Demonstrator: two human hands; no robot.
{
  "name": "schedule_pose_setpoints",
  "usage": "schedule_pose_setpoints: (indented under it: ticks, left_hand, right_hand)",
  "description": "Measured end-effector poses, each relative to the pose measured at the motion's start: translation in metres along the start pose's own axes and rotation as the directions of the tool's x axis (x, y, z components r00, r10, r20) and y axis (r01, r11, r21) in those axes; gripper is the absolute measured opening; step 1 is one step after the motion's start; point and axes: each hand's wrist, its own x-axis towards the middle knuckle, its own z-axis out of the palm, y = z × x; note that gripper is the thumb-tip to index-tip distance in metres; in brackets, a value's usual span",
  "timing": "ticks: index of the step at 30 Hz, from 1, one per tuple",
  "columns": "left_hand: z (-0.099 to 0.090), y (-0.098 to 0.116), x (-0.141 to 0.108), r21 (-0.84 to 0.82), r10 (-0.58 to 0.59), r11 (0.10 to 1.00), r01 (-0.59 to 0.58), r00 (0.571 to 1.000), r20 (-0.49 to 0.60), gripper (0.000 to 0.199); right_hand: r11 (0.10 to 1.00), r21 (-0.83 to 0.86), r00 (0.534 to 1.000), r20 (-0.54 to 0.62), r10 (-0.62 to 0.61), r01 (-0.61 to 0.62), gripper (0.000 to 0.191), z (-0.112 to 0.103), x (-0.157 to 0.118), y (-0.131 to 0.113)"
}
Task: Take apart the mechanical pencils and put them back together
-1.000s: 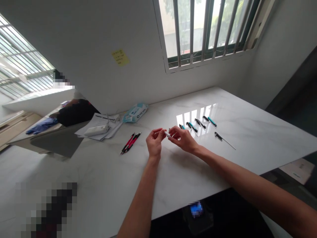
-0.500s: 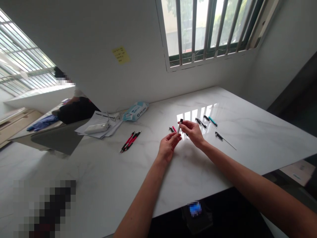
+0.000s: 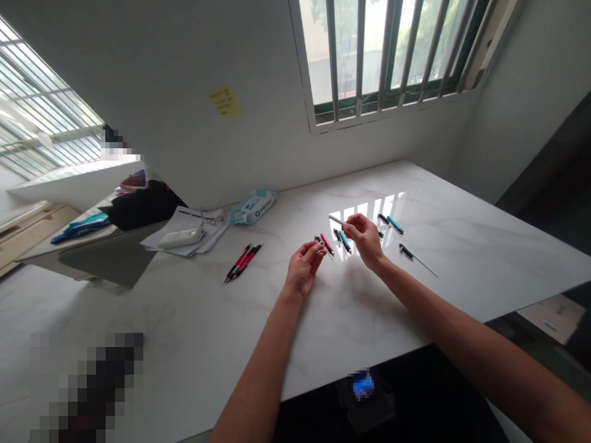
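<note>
Two hands apart: right hand pinches white pen, long axis slanting away leftward; left hand empty, half-curled, nearest red pen.

Bare human arms and hands in a wide-angle view from the head. Left forearm and right forearm: smooth, slender, tapering to narrow wrists, uncovered as far as the frame edge. Left hand and right hand: ungloved, with long, slim fingers; nails too small to make out.
</note>
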Motion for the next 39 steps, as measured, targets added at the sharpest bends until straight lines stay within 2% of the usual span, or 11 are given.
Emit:
schedule_pose_setpoints:
  ticks: [5,7,10,12,15,18,21,26,34,39]
  left_hand:
    - [-0.005,0.005,-0.002,0.061,-0.022,0.998,0.019,0.999,0.043,0.029]
    - [-0.005,0.006,-0.002,0.066,-0.017,0.998,0.014,0.999,0.051,0.029]
    - [-0.004,0.007,-0.002,0.062,-0.016,0.998,0.012,0.998,0.053,0.030]
    - [-0.003,0.008,-0.002,0.075,-0.024,0.997,0.020,0.999,0.049,0.032]
    - [-0.001,0.009,-0.002,0.120,-0.027,0.993,0.020,0.998,0.059,0.038]
    - [0.001,0.007,-0.003,0.179,-0.016,0.984,0.000,0.996,0.087,0.037]
    - [0.002,0.005,-0.005,0.261,0.002,0.965,-0.029,0.995,0.102,0.036]
    - [0.005,0.003,-0.006,0.430,0.056,0.896,-0.111,0.989,0.139,0.031]
    - [0.011,-0.008,-0.006,0.602,0.085,0.762,-0.239,0.959,0.272,0.029]
    - [0.032,-0.021,-0.018,0.652,0.118,0.659,-0.376,0.907,0.403,0.022]
  right_hand:
    - [0.995,-0.100,0.999,-0.014,-0.033,0.032,0.025,-0.015,-0.008,-0.019]
    - [0.990,-0.129,0.997,-0.047,-0.063,0.057,0.030,-0.035,-0.015,-0.029]
    - [0.952,-0.288,0.985,-0.099,-0.139,0.105,0.036,-0.083,-0.027,-0.045]
    - [0.886,-0.455,0.971,-0.159,-0.178,0.088,0.038,-0.123,-0.037,-0.054]
    - [0.687,-0.726,0.962,-0.199,-0.187,-0.017,0.041,-0.178,-0.054,-0.058]
    - [0.553,-0.824,0.959,-0.240,-0.148,-0.121,0.038,-0.210,-0.071,-0.051]
    - [0.495,-0.856,0.972,-0.218,-0.084,-0.149,0.034,-0.218,-0.081,-0.039]
    - [0.445,-0.896,0.997,-0.047,-0.056,-0.018,0.027,-0.209,-0.078,-0.031]
    - [0.487,-0.868,0.992,0.126,0.018,0.101,0.032,-0.209,-0.074,-0.034]
    - [0.541,-0.837,0.991,0.125,0.038,0.085,0.033,-0.207,-0.073,-0.035]
